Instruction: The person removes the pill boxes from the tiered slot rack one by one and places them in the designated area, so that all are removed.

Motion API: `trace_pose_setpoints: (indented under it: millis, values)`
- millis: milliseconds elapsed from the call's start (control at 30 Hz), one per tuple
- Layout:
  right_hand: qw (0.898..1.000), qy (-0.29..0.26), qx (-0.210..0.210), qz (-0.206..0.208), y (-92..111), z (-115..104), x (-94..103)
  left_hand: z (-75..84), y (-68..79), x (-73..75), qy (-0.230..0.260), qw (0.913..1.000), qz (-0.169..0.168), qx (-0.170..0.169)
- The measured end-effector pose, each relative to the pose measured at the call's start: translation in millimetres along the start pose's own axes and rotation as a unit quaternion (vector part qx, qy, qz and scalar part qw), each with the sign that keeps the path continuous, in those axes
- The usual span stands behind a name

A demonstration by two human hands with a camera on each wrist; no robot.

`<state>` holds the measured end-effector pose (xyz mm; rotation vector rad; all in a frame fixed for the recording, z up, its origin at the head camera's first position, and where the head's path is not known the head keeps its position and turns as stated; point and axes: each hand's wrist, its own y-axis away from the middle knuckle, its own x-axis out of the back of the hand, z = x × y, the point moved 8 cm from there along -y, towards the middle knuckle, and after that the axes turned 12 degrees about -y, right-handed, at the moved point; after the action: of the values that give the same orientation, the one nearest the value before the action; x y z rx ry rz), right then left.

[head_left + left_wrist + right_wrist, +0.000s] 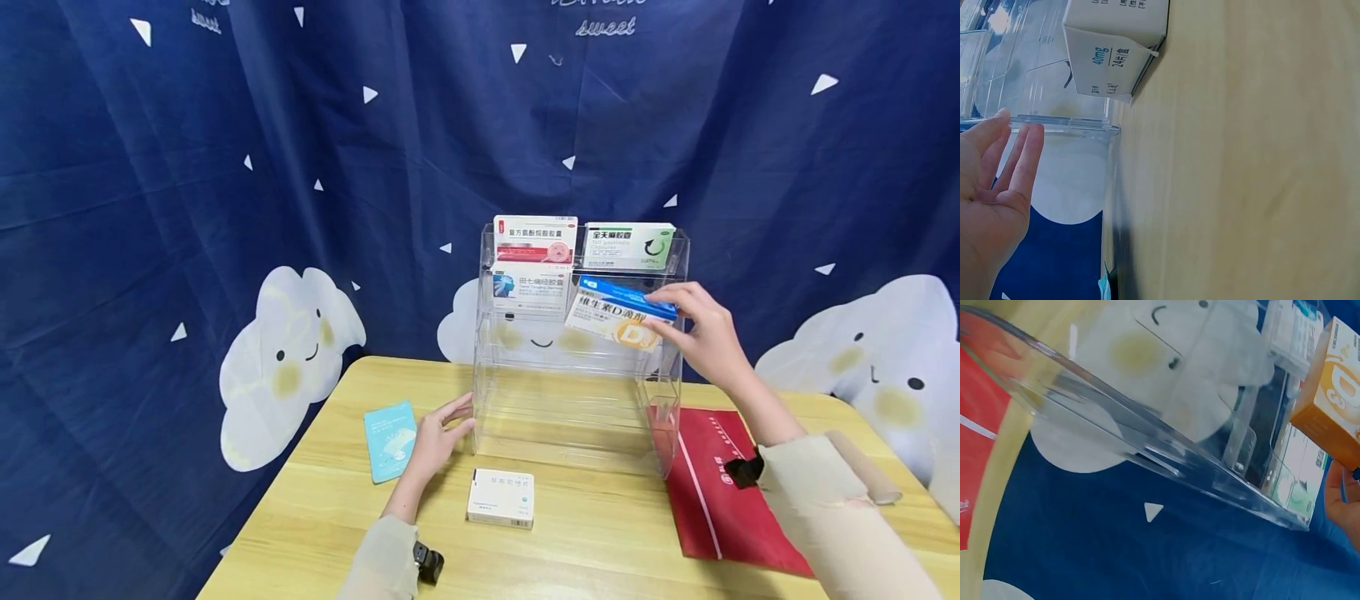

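A clear acrylic tiered rack (480,367) stands on the wooden table. My right hand (701,321) pinches one end of a blue, white and orange vitamin D drops box (611,319), tilted in front of the rack's second tier on the right. Its orange end (1329,415) shows in the right wrist view. At the rack's lower left side, my left hand (435,437) has its fingers extended, fingertips at the panel's edge; the left wrist view shows nothing held in this hand (997,187). A white medicine box (501,497) lies on the table before the rack.
On the rack are a red-and-white box (536,237), a green-and-white box (630,246) and a blue-and-white box (528,289). A teal packet (391,442) lies left; a red bag (712,483) lies right. A dark blue curtain (412,183) hangs behind.
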<state>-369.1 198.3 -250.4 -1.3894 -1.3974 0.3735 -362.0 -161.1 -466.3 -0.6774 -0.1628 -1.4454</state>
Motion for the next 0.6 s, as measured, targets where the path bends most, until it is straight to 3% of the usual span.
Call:
trace_pose_setpoints:
  millis: [300,600]
  values:
    - [0.998,-0.03,0.046,-0.027,36.6,-15.6,-14.9,-1.5,0.7,0.7,-0.006,1.0,-0.001,0.002]
    - [0.994,-0.052,0.047,-0.083,75.1,-18.7,-31.6,-0.2,-2.2,0.8,-0.006,1.0,-0.004,0.005]
